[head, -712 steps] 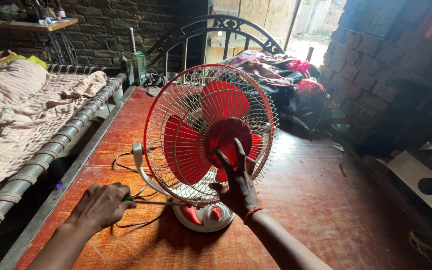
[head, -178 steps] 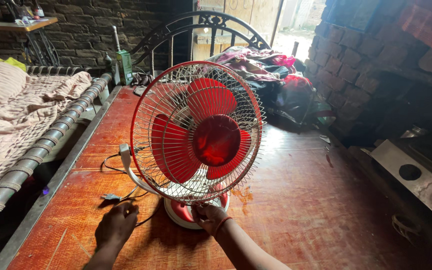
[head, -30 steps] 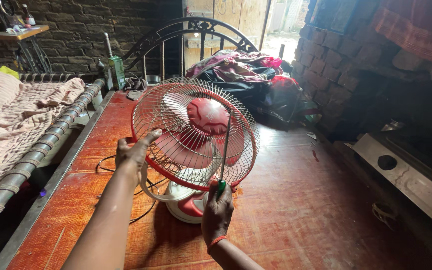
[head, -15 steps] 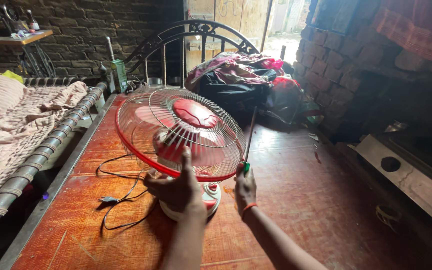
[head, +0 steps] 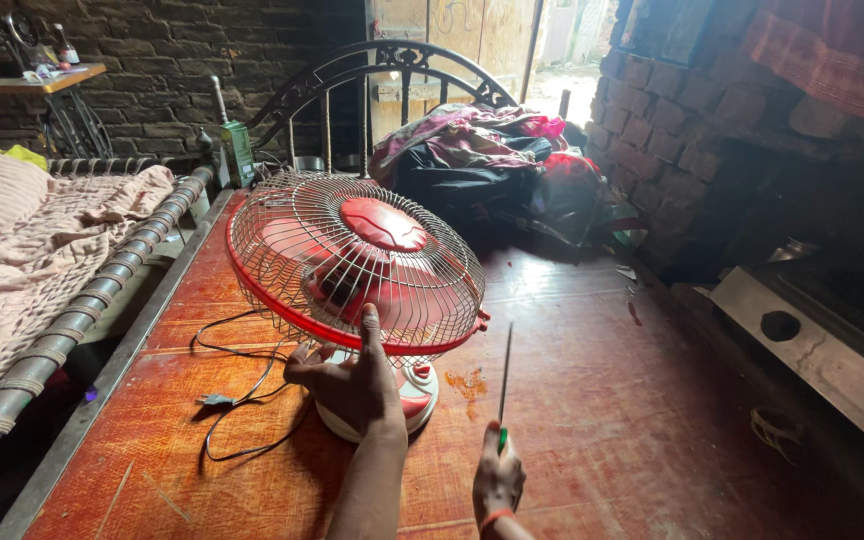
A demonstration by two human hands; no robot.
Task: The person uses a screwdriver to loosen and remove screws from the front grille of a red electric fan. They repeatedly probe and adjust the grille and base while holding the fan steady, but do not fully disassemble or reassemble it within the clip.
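The room was dim, walled in dark, rough brick [head: 152,60]. A reddish wooden surface [head: 652,420] filled the middle of the view, worn and glossy where daylight struck it. That light came through a doorway [head: 562,50] at the back, beside wooden boards. An arched black metal bedstead [head: 392,60] stood at the far end of the surface, with a heap of coloured clothes and bags [head: 492,160] piled next to it. To the left lay a cot with a metal rail [head: 82,310] and a pale striped blanket [head: 22,240]. A small wooden shelf [head: 32,80] hung on the left wall. A brick pillar [head: 672,110] rose at the right.
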